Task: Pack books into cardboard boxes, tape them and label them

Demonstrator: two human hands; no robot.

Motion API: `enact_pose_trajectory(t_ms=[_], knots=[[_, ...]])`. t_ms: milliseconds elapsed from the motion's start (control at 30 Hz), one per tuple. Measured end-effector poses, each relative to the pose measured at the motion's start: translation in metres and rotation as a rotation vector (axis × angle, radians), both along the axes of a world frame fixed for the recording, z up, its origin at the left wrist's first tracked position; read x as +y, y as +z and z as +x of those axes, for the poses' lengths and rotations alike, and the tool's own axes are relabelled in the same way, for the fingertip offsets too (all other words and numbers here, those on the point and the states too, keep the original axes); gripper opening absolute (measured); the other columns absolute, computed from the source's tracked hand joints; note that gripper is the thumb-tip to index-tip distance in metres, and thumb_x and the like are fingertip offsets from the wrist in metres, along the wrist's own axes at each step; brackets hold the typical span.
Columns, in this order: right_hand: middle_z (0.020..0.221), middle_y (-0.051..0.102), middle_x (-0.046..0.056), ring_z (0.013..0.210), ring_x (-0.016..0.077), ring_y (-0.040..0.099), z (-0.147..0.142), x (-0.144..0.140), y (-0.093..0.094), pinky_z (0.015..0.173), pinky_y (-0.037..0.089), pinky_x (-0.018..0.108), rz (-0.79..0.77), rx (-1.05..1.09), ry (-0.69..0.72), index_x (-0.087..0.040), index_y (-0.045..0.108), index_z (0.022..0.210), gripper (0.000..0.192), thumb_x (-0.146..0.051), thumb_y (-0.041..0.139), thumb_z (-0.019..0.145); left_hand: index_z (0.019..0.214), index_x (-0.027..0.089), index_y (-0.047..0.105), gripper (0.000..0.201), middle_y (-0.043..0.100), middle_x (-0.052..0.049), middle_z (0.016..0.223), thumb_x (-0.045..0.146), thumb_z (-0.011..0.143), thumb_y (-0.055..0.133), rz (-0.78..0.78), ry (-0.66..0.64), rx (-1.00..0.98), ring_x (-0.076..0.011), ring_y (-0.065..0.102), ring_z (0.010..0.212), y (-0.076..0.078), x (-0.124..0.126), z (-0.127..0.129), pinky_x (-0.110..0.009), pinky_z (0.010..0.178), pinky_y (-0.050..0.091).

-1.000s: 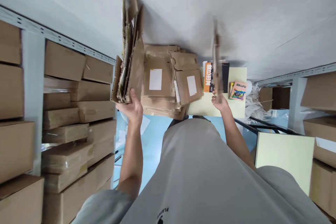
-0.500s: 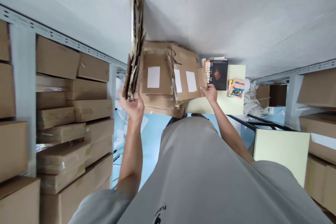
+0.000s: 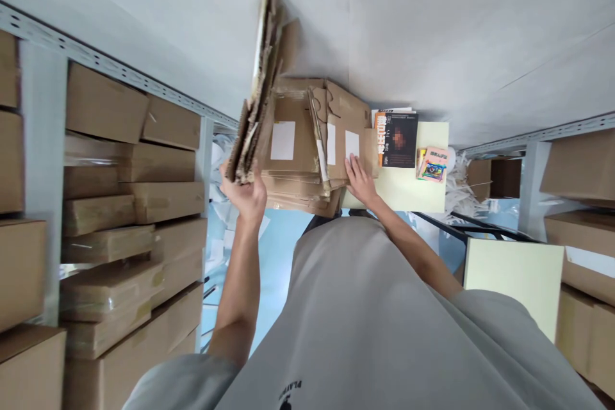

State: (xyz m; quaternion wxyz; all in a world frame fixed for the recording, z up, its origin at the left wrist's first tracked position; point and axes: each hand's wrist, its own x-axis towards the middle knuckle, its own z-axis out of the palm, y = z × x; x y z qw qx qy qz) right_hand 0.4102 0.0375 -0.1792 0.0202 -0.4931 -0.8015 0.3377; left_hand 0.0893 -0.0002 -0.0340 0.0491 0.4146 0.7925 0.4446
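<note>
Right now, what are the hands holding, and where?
The left hand grips a cardboard bundle by its near end. The right hand holds nothing; it lies flat on the stack.

A second ago the right hand (image 3: 359, 180) held a single flattened carton upright in the air, in front of the dark-covered book (image 3: 396, 139). That carton now lies flat on the stack of flattened cartons (image 3: 307, 147) just beside the book, and the right hand rests open on top of it, palm down. The bundle of cardboard (image 3: 257, 102) in the left hand (image 3: 245, 192) has closed up from a loose fan and now tilts toward the stack.
</note>
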Motion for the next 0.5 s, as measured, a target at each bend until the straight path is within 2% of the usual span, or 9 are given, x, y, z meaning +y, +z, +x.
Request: enact_pose_trajectory(t_ms=[100, 167, 233, 300, 400, 467, 500], knots=[[0.2, 0.028, 0.019, 0.187, 0.0392, 0.031, 0.026, 0.01, 0.015, 0.151, 0.034, 0.057, -0.03, 0.112, -0.078, -0.006, 0.037, 0.19, 0.09, -0.013, 0.054, 0.102, 0.145, 0.01, 0.072, 0.062, 0.079, -0.027, 0.146, 0.057, 0.105, 0.078, 0.049, 0.028, -0.016, -0.0432, 0.068, 0.16, 0.006, 0.003, -0.007, -0.057, 0.139, 0.051], [0.193, 0.044, 0.022, 0.178, 0.0443, 0.048, 0.044, 0.02, 0.029, 0.149, 0.039, 0.061, -0.029, 0.205, -0.232, -0.008, 0.042, 0.188, 0.085, -0.025, 0.057, 0.106, 0.145, 0.01, 0.072, 0.061, 0.079, -0.026, 0.147, 0.058, 0.107, 0.074, 0.066, 0.038, -0.012, -0.0434, 0.066, 0.163, 0.008, 0.003, -0.012, -0.058, 0.14, 0.051], [0.182, 0.058, 0.027, 0.169, 0.0492, 0.058, 0.061, 0.028, 0.048, 0.145, 0.044, 0.065, 0.024, 0.297, -0.44, -0.01, 0.051, 0.182, 0.079, -0.042, 0.059, 0.11, 0.138, 0.013, 0.073, 0.058, 0.08, -0.025, 0.143, 0.061, 0.106, 0.073, 0.107, 0.062, 0.001, -0.044, 0.067, 0.162, 0.009, 0.001, -0.019, -0.059, 0.14, 0.052], [0.174, 0.065, 0.03, 0.168, 0.0511, 0.059, 0.076, 0.029, 0.074, 0.141, 0.048, 0.067, 0.116, 0.371, -0.617, -0.012, 0.059, 0.174, 0.077, -0.059, 0.059, 0.113, 0.132, 0.017, 0.071, 0.056, 0.08, -0.024, 0.141, 0.066, 0.104, 0.073, 0.165, 0.088, 0.014, -0.0449, 0.067, 0.161, 0.01, -0.001, -0.027, -0.061, 0.14, 0.052], [0.161, 0.073, 0.03, 0.163, 0.0497, 0.065, 0.094, 0.011, 0.12, 0.132, 0.059, 0.067, 0.263, 0.386, -0.769, -0.018, 0.066, 0.166, 0.078, -0.075, 0.057, 0.113, 0.14, 0.02, 0.061, 0.067, 0.073, -0.024, 0.154, 0.075, 0.103, 0.07, 0.264, 0.098, 0.025, -0.045, 0.06, 0.166, 0.012, -0.003, -0.045, -0.067, 0.144, 0.045], [0.156, 0.075, 0.03, 0.162, 0.0502, 0.067, 0.098, -0.008, 0.15, 0.129, 0.063, 0.067, 0.315, 0.346, -0.796, -0.019, 0.067, 0.165, 0.081, -0.079, 0.054, 0.114, 0.142, 0.019, 0.055, 0.077, 0.067, -0.026, 0.159, 0.082, 0.101, 0.067, 0.382, 0.114, 0.046, -0.0459, 0.057, 0.167, 0.014, -0.002, -0.061, -0.07, 0.146, 0.04], [0.16, 0.074, 0.03, 0.165, 0.0508, 0.063, 0.095, -0.016, 0.162, 0.131, 0.062, 0.067, 0.294, 0.329, -0.754, -0.019, 0.065, 0.169, 0.083, -0.08, 0.051, 0.114, 0.14, 0.019, 0.054, 0.079, 0.067, -0.027, 0.158, 0.085, 0.1, 0.068, 0.435, 0.131, 0.06, -0.0464, 0.056, 0.167, 0.014, -0.003, -0.07, -0.07, 0.146, 0.039]])
